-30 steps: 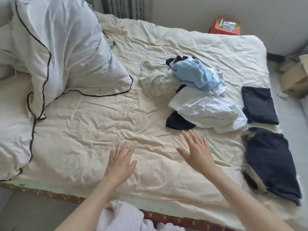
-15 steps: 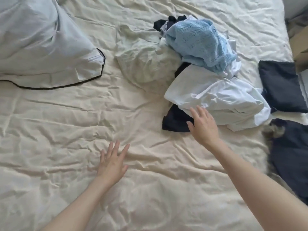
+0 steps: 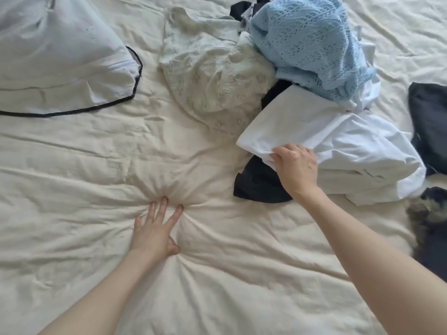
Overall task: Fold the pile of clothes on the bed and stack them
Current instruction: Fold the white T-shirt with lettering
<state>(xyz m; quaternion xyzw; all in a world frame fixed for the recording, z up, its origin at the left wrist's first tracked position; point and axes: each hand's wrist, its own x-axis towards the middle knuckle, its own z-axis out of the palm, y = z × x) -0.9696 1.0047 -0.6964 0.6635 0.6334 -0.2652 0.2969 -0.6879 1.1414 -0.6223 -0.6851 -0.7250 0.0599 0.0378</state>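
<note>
We had the right hand (image 3: pixel 296 169) clamped on the near-left edge of the white garment (image 3: pixel 338 146), fingers curled over the hem and the thumb tucked under it, so that grip was firmly on cloth. The left hand (image 3: pixel 156 229) lay flat with fingers straight and spread, pressing into the cream bedcover (image 3: pixel 96 165) and dimpling it, holding nothing.

Taking the pile of clothes (image 3: pixel 290 93) as our landmark: the white garment sat on the pile's near side, crumpled in loose layers, its long axis running from the gripped edge away to the right. So the bulk of it lay to the right of the grip and slightly beyond, and we judged it would have to be drawn leftward, toward the open bedcover in front of the left hand. The right hand was plainly the nearer one; the left was well apart from the pile.

Under the white garment a dark navy piece (image 3: pixel 258 184) poked out on the pile's near-left, touching the right wrist. A light blue knit (image 3: pixel 312 44) crowned the pile's far side, and a pale patterned top (image 3: pixel 212 76) spread to its left. Right of the pile lay a dark folded item (image 3: pixel 429 122).
</note>
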